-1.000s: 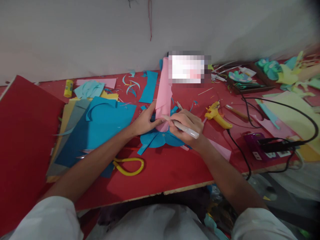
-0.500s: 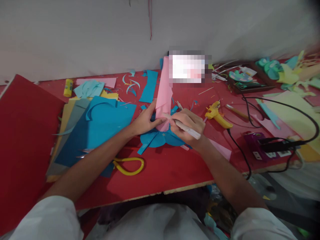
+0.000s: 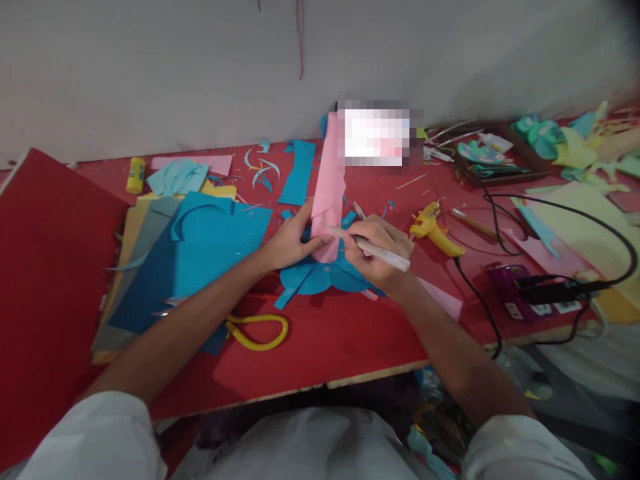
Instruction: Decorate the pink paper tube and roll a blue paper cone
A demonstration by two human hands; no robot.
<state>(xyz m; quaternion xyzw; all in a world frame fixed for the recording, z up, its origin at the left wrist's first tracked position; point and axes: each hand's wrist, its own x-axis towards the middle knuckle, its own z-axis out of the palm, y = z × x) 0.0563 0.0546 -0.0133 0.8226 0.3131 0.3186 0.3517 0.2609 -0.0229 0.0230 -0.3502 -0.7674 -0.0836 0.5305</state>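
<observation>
A long strip of pink paper [image 3: 327, 190], partly folded or rolled, stretches toward the back of the table. My left hand [image 3: 290, 241] grips its lower part, thumb over the front and fingers at the left edge. In my right hand [image 3: 377, 248] is a slim white pen [image 3: 383, 255], its tip touching or nearly touching the pink paper beside my left thumb. Under the pink paper lie blue paper petals [image 3: 310, 277], partly hidden by it and my hands. Yellow-handled scissors [image 3: 260, 333] rest near the front edge, their blades partly covered by my left forearm.
Blue sheets [image 3: 215, 240] are stacked at left beside a red board [image 3: 55, 287] and a glue stick [image 3: 136, 175]. On the right are a yellow glue gun [image 3: 434, 230], a purple power box [image 3: 515, 283] with looping black cables, and a tray [image 3: 520, 175]. A pixelated bright patch hides the back middle.
My right hand has shifted slightly to the right, and the pen's back end has swung a little right and up. My left hand and the pink paper stay put.
</observation>
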